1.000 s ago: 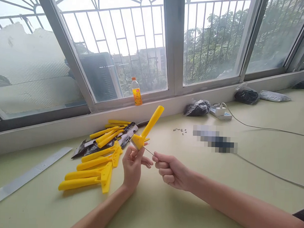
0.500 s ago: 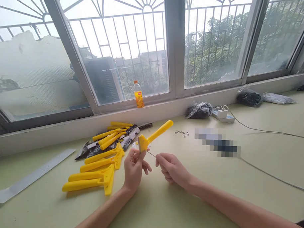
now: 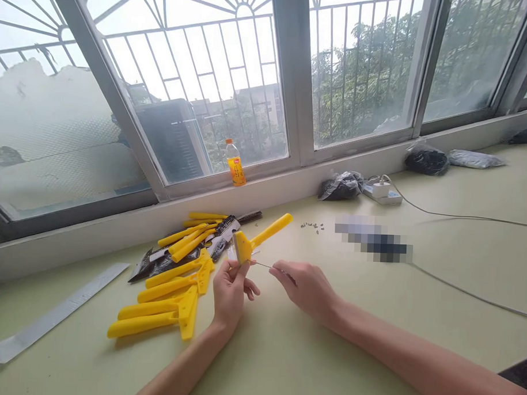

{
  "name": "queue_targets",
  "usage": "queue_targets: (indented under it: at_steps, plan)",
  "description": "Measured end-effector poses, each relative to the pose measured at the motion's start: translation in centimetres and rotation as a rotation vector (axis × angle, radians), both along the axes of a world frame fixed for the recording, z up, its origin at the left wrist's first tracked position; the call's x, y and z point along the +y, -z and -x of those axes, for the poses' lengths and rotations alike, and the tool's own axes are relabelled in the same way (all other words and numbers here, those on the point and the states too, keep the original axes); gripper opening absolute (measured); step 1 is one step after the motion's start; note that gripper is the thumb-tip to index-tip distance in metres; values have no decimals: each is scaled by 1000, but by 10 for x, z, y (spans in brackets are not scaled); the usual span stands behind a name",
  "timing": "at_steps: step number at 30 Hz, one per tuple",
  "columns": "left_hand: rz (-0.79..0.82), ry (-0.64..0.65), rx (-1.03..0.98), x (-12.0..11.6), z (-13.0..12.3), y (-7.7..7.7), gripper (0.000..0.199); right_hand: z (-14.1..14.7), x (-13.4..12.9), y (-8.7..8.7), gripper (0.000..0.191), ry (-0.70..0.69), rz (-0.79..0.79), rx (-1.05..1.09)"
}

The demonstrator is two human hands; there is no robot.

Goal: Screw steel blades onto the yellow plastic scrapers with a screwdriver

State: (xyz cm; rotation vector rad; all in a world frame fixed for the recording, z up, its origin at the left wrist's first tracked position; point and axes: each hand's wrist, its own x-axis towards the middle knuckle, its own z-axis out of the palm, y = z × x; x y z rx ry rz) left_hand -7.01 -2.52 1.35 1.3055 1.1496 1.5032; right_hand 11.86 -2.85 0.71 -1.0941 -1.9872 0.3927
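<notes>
My left hand (image 3: 229,293) pinches the head of a yellow scraper (image 3: 243,247) between thumb and fingers; its handle points up to the right and a metal edge shows on its left side. My right hand (image 3: 309,286) is closed around a screwdriver (image 3: 261,265). Its thin metal shaft reaches left to the lower part of the scraper's head, while the handle is mostly hidden in my palm. Left of my hands, several yellow scraper handles (image 3: 150,325) lie in a row on the table. Small metal screws (image 3: 316,226) are scattered behind my right hand.
More yellow handles (image 3: 187,248) rest on black packets (image 3: 146,265) near the sill. A long pale strip (image 3: 60,311) lies at the left. An orange drink bottle (image 3: 236,165) stands by the window. Plastic bags (image 3: 341,187), a power strip (image 3: 388,196) and cables are at the right.
My right hand has turned, with its back now more upward and a dark part of the screwdriver showing. The scraper has tilted slightly in my left hand. The whole view has shifted a little.
</notes>
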Motion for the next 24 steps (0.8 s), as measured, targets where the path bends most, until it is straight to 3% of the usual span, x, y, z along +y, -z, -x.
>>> queue_targets:
  at_steps: [6,10,13,17,22,24]
  plan:
    - [45,-25,-28,4,2,4,36,-7,6,-2,33,2,51,134]
    - [52,-65,-20,4,8,-10,37,-14,13,-2,36,-22,157,269]
    - [-51,-160,13,3,27,-35,37,-17,14,-1,40,-32,209,308]
    - [-229,-356,107,3,74,-82,33,-17,13,1,42,-60,242,320]
    - [-471,-682,375,18,143,-145,29,-13,11,1,37,-109,264,290]
    - [-467,-799,565,32,164,-162,30,-12,10,0,35,-122,273,278]
